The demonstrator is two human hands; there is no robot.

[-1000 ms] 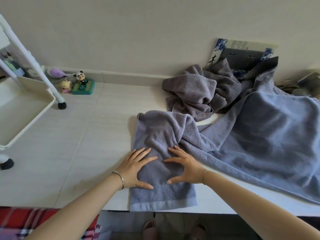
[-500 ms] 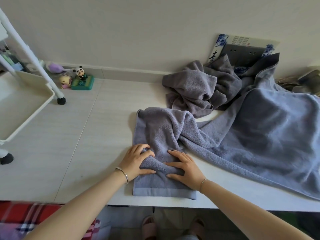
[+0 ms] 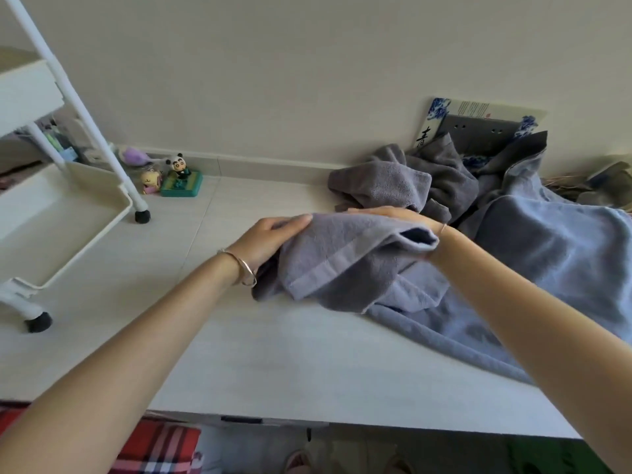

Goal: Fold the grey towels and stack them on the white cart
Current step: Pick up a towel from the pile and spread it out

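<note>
A folded grey towel (image 3: 345,254) hangs above the white table, held between both hands. My left hand (image 3: 270,239) grips its left end, thumb on top. My right hand (image 3: 393,213) lies flat over its far side, with the rest of that hand hidden behind the cloth. A crumpled grey towel (image 3: 393,183) sits behind it near the wall. A large blue-grey towel (image 3: 547,254) spreads over the right of the table. The white cart (image 3: 65,213) stands at the left, its tray bare.
Small figurines (image 3: 174,176) sit by the wall beside the cart leg (image 3: 142,215). A printed board (image 3: 478,121) leans on the wall behind the towels. The table's front edge (image 3: 342,419) runs below my arms, with a red plaid cloth (image 3: 154,449) beneath.
Both hands left the table and lifted the folded towel up and away from me. The camera tilted up, bringing more of the cart into view.
</note>
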